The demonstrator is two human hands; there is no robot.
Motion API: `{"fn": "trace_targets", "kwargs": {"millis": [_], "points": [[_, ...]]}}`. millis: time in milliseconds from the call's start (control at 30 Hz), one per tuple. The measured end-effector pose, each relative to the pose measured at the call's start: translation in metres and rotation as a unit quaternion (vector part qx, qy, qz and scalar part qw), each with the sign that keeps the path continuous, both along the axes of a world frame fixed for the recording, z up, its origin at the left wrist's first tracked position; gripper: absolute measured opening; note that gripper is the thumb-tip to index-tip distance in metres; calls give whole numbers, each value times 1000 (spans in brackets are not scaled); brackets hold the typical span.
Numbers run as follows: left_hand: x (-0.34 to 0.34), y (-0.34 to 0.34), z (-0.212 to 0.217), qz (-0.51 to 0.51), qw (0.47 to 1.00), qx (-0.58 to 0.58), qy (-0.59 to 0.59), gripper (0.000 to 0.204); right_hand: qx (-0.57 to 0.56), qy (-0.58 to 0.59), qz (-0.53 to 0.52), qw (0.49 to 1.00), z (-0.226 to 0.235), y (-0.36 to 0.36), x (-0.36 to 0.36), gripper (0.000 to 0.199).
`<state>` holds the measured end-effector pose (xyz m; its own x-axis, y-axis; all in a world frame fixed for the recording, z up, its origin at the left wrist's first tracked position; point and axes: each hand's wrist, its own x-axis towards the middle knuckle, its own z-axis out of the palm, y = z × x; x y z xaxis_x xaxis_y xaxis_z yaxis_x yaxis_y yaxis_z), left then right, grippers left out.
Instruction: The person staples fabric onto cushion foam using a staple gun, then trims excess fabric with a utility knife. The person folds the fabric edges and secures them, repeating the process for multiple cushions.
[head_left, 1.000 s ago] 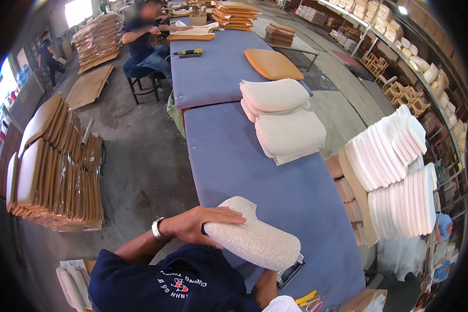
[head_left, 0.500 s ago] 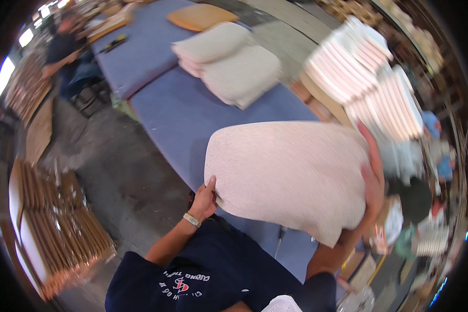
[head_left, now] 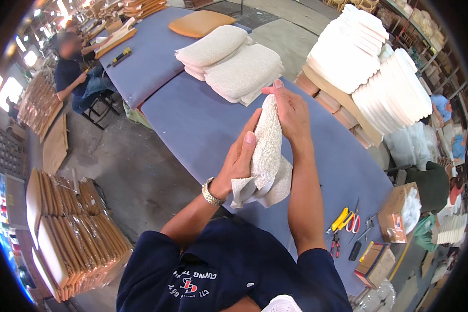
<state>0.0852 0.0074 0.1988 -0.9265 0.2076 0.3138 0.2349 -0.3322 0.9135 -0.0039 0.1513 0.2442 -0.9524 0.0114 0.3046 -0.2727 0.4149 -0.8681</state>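
Observation:
Between my two hands stands a cushion [head_left: 268,140] in a cream woven fabric cover, seen almost edge-on, with loose fabric flaps at its near end. My left hand [head_left: 240,158] presses on its left face, and my right hand [head_left: 293,112] grips the right face towards the far end. Both hold it over the blue padded table [head_left: 203,117]. Several cream-covered cushions [head_left: 244,73] lie piled just beyond it. The cushion's side faces are mostly hidden by my hands.
White foam pads [head_left: 348,57] are stacked at the right. Pliers and scissors [head_left: 343,221] lie by a cardboard box [head_left: 398,213] and a wooden box [head_left: 374,265]. An orange cushion [head_left: 200,23] rests at the back. Wrapped brown panels [head_left: 80,234] stand left; a person [head_left: 78,78] sits far left.
The cushion has turned from its broad face to its narrow edge. My right hand has come inward to the left, and my left hand has moved up and right. The tools now show.

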Motion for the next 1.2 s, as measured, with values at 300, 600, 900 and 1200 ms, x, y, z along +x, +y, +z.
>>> {"fn": "trace_targets", "kwargs": {"millis": [300,600,900,1200], "points": [[9,25,-13,113,963,-196,148,111,-22,0,-9,1000,-18,29,-19,55],[20,30,-27,165,939,-261,152,117,-119,45,63,990,-22,59,58,38],[58,30,-114,134,898,-419,-23,114,15,160,-10,987,-27,46,88,51],[49,3,-41,82,852,-514,53,87,159,210,-76,962,-28,57,78,50]]}}
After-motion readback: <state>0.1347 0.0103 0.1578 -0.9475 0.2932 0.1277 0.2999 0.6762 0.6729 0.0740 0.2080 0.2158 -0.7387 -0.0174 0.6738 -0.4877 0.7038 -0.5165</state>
